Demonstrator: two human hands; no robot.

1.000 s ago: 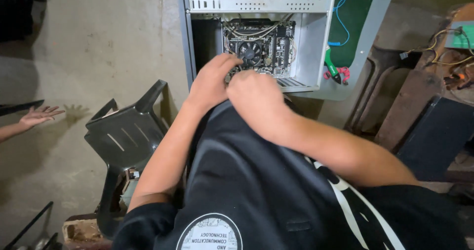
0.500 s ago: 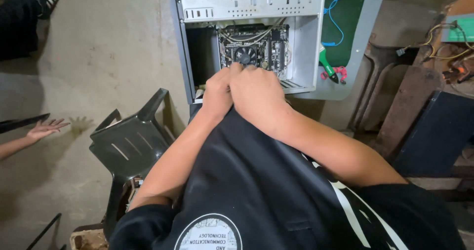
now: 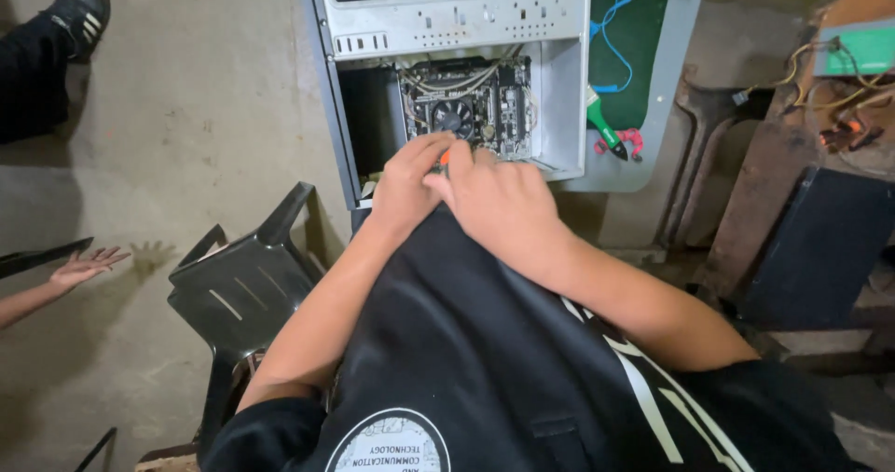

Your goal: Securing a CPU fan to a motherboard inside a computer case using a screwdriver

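The head view looks down over a black shirt at an open desktop computer case (image 3: pixel 447 25) lying at the top centre of the frame, its motherboard (image 3: pixel 471 109) with a small round fan exposed inside. Both hands meet at the lower edge of the opening. The left hand (image 3: pixel 410 188) is curled, fingers bent in toward the board. The right hand (image 3: pixel 499 202) is closed beside it, touching it, and between them a small orange object (image 3: pixel 444 159) peeks out, likely a tool handle, though too little shows to be sure which hand grips it. By the look of it, the step in hand is work on the board's lower part, fastening or loosening something there; the next move would call for a steady tip and small turns, kept clear of the bundled cables.

At right of the case, a green-handled screwdriver (image 3: pixel 604 127) lies on a green mat. A black plastic chair (image 3: pixel 247 290) stands at lower left. Another person's open hand (image 3: pixel 89 265) shows at the left edge, a shoe (image 3: pixel 79 11) at upper left.
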